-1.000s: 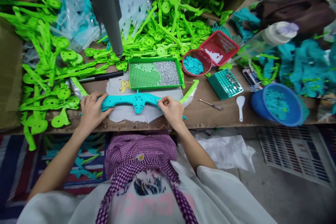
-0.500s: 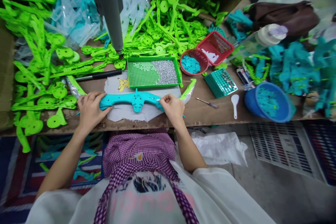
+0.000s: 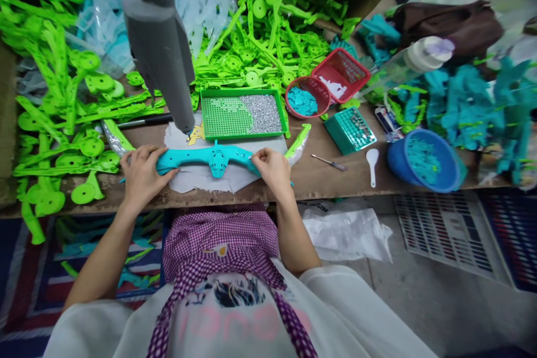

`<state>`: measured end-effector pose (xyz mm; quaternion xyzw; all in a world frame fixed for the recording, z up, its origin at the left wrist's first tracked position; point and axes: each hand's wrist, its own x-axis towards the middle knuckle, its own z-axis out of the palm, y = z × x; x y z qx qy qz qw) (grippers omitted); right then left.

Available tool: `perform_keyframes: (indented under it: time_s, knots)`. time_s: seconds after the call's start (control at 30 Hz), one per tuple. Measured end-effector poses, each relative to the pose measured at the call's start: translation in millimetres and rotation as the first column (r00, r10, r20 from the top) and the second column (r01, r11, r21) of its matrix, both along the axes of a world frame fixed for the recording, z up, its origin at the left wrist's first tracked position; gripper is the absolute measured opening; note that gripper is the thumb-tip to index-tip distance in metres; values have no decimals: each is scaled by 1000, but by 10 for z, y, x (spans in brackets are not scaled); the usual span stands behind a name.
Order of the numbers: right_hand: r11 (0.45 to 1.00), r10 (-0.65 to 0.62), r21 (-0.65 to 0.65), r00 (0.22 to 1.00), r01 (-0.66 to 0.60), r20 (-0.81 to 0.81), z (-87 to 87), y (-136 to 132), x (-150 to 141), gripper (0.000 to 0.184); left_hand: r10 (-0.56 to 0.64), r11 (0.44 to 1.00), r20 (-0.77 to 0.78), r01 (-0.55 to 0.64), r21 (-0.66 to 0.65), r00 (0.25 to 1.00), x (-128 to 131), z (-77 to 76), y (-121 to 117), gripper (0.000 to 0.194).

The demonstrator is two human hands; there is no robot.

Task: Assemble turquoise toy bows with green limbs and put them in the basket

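A blue plastic toy bow (image 3: 191, 158) with green ends lies across a pale cloth (image 3: 197, 182) at the table's front edge. Its left limb is under my left hand (image 3: 144, 174), fingers curled over the top and thumb along the near side. My right hand (image 3: 272, 172) rests at the right limb with thumb and forefinger pinched together; whatever is between them is too small to name. Above the bow's left half hangs a grey electric screwdriver (image 3: 161, 56), its tip pointing down. Just behind the bow sits a green tray (image 3: 222, 135) holding silvery screws (image 3: 262, 113).
Green plastic parts (image 3: 251, 50) pile up behind and left. To the right are red baskets (image 3: 350, 70), a teal box of bits (image 3: 350, 130), a small screwdriver (image 3: 329, 163), a white spoon (image 3: 372, 168), a blue bucket (image 3: 396, 163) and a bottle (image 3: 413, 61).
The electric screwdriver has come down and nearer, its tip now close above the bow's left half. My right fingertips shift slightly; a white spot seen there before no longer shows.
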<state>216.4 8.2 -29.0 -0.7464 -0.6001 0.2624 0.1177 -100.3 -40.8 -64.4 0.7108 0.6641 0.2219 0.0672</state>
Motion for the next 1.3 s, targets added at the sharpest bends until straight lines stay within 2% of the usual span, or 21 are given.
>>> perform_keyframes:
  time_s: [0.1,0.2,0.33,0.47,0.53,0.63,0.67,0.7,0.77,0.8,0.87,0.9,0.97,1.07,1.1,1.13,1.23,1.3]
  knots:
    - [994,86,-69,996,-87,-22,85,42,36,16,-8,1000,-11,8,13,1000,-6,-7,8,51]
    - [988,118,-96,992,-122,-42,120,86,0,16,-6,1000,11,6,22,1000,-16,-20,13,50]
    - [983,148,-118,988,-142,46,66,188,-87,15,-6,1000,46,5,16,999,-24,-33,24,51]
    - [964,254,-109,962,-243,103,32,190,-15,16,2,1000,43,-3,16,999,-24,-19,27,52]
    - [959,282,-48,958,-280,46,88,77,49,19,12,1000,32,-12,13,999,-16,-10,5,51]
    - [953,258,188,961,-238,-95,262,-147,-12,29,29,999,31,-30,34,999,41,-12,-63,49]
    - [928,292,276,948,-249,-124,319,-197,-100,32,33,998,32,-34,46,999,78,-16,-92,49]
    - [887,374,340,918,-313,-131,361,-220,-221,34,34,998,34,-36,60,999,123,-22,-124,48]
    - [745,618,363,783,-559,-62,367,-177,-516,40,34,996,40,-37,85,999,230,-29,-195,46]
    - [674,706,317,708,-667,-10,325,-118,-662,43,32,995,45,-36,93,998,281,-29,-236,44]
    - [580,802,172,595,-796,50,178,33,-887,44,25,994,66,-32,102,997,347,-16,-326,43]
    - [553,826,114,561,-826,53,91,104,-950,41,29,994,86,-38,107,996,348,-3,-370,45]
    - [538,840,51,540,-841,49,-51,205,-982,39,86,986,156,-107,131,984,256,27,-434,52]
    - [578,810,62,581,-814,75,-102,244,-893,43,281,913,343,-359,192,896,-111,53,-381,53]
    - [587,801,75,592,-806,88,-80,240,-860,43,324,883,408,-428,195,854,-267,54,-313,49]
    - [588,799,84,594,-804,95,-47,235,-834,42,330,874,462,-451,179,823,-418,52,-224,48]
    - [589,795,93,596,-803,111,59,234,-808,41,202,957,616,-287,41,761,-694,69,79,58]
    - [588,793,104,597,-802,120,99,238,-818,41,171,976,768,-215,-44,618,-662,115,225,64]
